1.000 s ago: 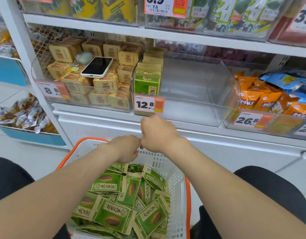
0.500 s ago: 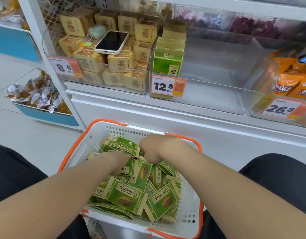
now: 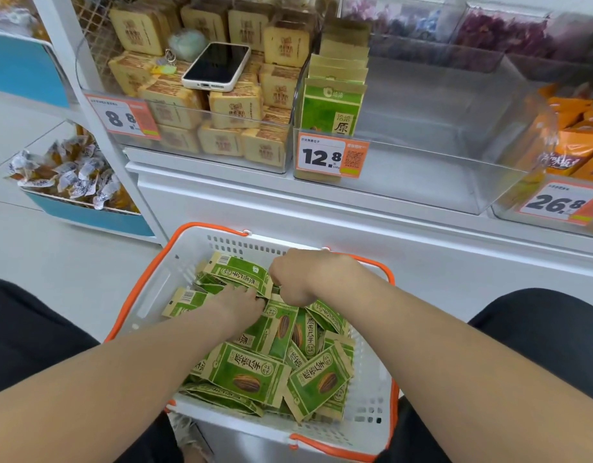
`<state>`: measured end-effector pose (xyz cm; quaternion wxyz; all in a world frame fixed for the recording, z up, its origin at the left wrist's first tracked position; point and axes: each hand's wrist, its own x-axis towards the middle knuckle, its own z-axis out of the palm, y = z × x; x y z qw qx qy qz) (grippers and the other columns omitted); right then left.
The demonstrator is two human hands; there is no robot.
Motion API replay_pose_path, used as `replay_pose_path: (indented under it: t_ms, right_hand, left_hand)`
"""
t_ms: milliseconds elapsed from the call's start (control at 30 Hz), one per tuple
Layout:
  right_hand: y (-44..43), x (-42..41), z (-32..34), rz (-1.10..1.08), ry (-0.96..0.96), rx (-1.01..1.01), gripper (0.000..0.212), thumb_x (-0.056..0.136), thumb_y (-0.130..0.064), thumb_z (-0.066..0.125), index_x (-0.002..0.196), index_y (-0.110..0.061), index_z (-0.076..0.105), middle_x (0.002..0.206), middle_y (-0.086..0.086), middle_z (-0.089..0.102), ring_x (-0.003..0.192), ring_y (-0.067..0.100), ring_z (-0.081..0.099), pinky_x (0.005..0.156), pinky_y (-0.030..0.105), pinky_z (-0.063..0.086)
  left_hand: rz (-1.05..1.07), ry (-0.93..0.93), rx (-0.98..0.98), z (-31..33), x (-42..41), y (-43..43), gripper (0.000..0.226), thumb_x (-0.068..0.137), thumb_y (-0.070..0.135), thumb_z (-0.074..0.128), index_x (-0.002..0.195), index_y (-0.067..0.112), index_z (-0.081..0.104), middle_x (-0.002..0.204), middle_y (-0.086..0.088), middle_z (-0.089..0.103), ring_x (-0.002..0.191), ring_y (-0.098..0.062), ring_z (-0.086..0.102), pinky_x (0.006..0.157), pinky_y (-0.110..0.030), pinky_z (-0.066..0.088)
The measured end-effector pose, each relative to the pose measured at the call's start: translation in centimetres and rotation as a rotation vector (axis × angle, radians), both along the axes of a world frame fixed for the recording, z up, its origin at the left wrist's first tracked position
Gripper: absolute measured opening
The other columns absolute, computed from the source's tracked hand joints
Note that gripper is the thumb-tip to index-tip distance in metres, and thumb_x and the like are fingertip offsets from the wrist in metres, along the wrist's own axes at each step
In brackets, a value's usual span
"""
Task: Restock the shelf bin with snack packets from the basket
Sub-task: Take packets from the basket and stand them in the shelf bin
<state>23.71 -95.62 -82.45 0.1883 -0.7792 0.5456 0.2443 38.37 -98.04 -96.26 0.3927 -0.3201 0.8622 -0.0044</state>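
Observation:
A white basket (image 3: 148,289) with an orange rim sits in front of me, holding several green snack packets (image 3: 248,375). My left hand (image 3: 238,304) is down in the pile, its fingers curled under the near edge of a raised packet (image 3: 236,274). My right hand (image 3: 300,279) is curled like a fist at that packet's right end and pinches it. On the shelf above, the clear shelf bin (image 3: 432,192) with the 12.8 price tag (image 3: 331,157) holds one upright row of green packets (image 3: 333,105) at its left side.
A phone (image 3: 216,66) lies on tan packets in the left bin (image 3: 201,105). Orange packets (image 3: 575,145) fill the bin on the right. A blue tray of wrapped snacks (image 3: 67,175) stands low at the left. My knees flank the basket.
Both hands dropped from the shelf edge into the basket. My view tilted down, and the hands have closed on a packet at the top of the pile.

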Motion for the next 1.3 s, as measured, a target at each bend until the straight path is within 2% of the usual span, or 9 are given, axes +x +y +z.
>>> replay_pose_path:
  t_ms: [167, 300, 433, 567, 700, 800, 900, 1033, 1300]
  right_hand:
    - [-0.5, -0.9, 0.3, -0.055, 0.011, 0.016, 0.011, 0.092, -0.004, 0.049, 0.089, -0.012, 0.057, 0.090, 0.006, 0.058, 0.066, 0.022, 0.052, 0.062, 0.032, 0.046]
    - [-1.0, -2.4, 2.2, -0.117, 0.042, -0.020, 0.009, 0.093, -0.005, 0.053, 0.087, -0.010, 0.058, 0.086, 0.006, 0.057, 0.067, 0.025, 0.052, 0.059, 0.032, 0.044]
    - [-1.6, -5.1, 4.2, -0.237, 0.044, -0.155, 0.003, 0.095, -0.012, 0.055, 0.093, -0.011, 0.057, 0.096, 0.008, 0.058, 0.074, 0.024, 0.059, 0.065, 0.035, 0.051]
    - [-2.0, -7.9, 6.6, -0.385, -0.171, -0.247, 0.024, 0.095, -0.037, 0.068, 0.098, -0.013, 0.064, 0.096, 0.007, 0.068, 0.086, 0.027, 0.067, 0.070, 0.037, 0.056]
    - [-1.2, -9.2, 9.1, -0.554, -0.547, -0.325, 0.010, 0.089, -0.019, 0.079, 0.091, -0.010, 0.076, 0.077, 0.008, 0.076, 0.060, 0.018, 0.074, 0.063, 0.035, 0.065]
    - [-0.5, -9.9, 10.1, -0.589, -0.708, -0.398, 0.006, 0.086, -0.021, 0.083, 0.086, -0.015, 0.080, 0.067, 0.000, 0.074, 0.051, 0.011, 0.069, 0.055, 0.030, 0.060]
    - [-0.2, -10.3, 10.6, -0.730, -0.956, -0.518, 0.012, 0.087, -0.027, 0.084, 0.085, -0.015, 0.080, 0.069, 0.003, 0.073, 0.058, 0.012, 0.066, 0.063, 0.035, 0.061]
    - [0.4, -10.7, 11.8, -0.850, -1.143, -0.419, 0.028, 0.087, -0.031, 0.084, 0.093, -0.005, 0.078, 0.087, 0.013, 0.079, 0.082, 0.025, 0.077, 0.076, 0.037, 0.066]
    - [1.1, -11.5, 13.7, -0.995, -1.440, -0.416, 0.027, 0.094, -0.023, 0.077, 0.104, 0.002, 0.075, 0.092, 0.015, 0.079, 0.088, 0.032, 0.078, 0.076, 0.038, 0.066]
  left_hand:
    - [0.079, 0.192, 0.094, 1.6, -0.6, -0.9, 0.054, 0.099, 0.044, 0.067, 0.144, 0.018, 0.049, 0.145, -0.009, 0.055, 0.134, -0.031, 0.050, 0.115, -0.050, 0.041]
    - [0.351, 0.609, 0.267, 3.9, -1.7, -1.7, 0.027, 0.103, 0.032, 0.065, 0.123, 0.024, 0.049, 0.103, -0.002, 0.068, 0.092, -0.024, 0.066, 0.087, -0.046, 0.056]
    - [0.567, 1.053, 0.369, 7.1, -3.3, -2.0, 0.015, 0.109, 0.028, 0.053, 0.123, 0.029, 0.048, 0.105, -0.001, 0.071, 0.092, -0.021, 0.069, 0.078, -0.041, 0.058]
    - [0.752, 1.414, 0.465, 10.5, -5.2, -1.2, 0.014, 0.113, 0.031, 0.041, 0.122, 0.031, 0.053, 0.110, 0.002, 0.069, 0.098, -0.011, 0.066, 0.082, -0.034, 0.056]
    - [0.754, 1.690, 0.349, 13.4, -6.7, -0.6, 0.035, 0.114, 0.039, 0.033, 0.114, 0.018, 0.061, 0.099, -0.003, 0.067, 0.084, -0.004, 0.060, 0.075, -0.022, 0.048]
    - [0.852, 1.793, 0.378, 14.9, -7.4, -0.7, 0.035, 0.114, 0.034, 0.039, 0.110, 0.011, 0.065, 0.088, -0.005, 0.070, 0.076, -0.008, 0.061, 0.068, -0.021, 0.049]
    - [0.981, 1.915, 0.454, 16.6, -7.9, -1.0, 0.028, 0.113, 0.027, 0.046, 0.105, 0.013, 0.069, 0.084, 0.004, 0.076, 0.077, -0.007, 0.069, 0.064, -0.018, 0.052]
    - [1.006, 2.069, 0.424, 18.6, -8.7, -1.3, 0.038, 0.112, 0.035, 0.049, 0.112, 0.004, 0.070, 0.102, -0.013, 0.079, 0.099, -0.030, 0.076, 0.083, -0.043, 0.063]
    - [0.813, 1.935, 0.073, 21.6, -10.8, -1.6, 0.067, 0.098, 0.074, 0.033, 0.098, 0.022, 0.074, 0.093, 0.000, 0.079, 0.092, -0.022, 0.075, 0.085, -0.057, 0.059]
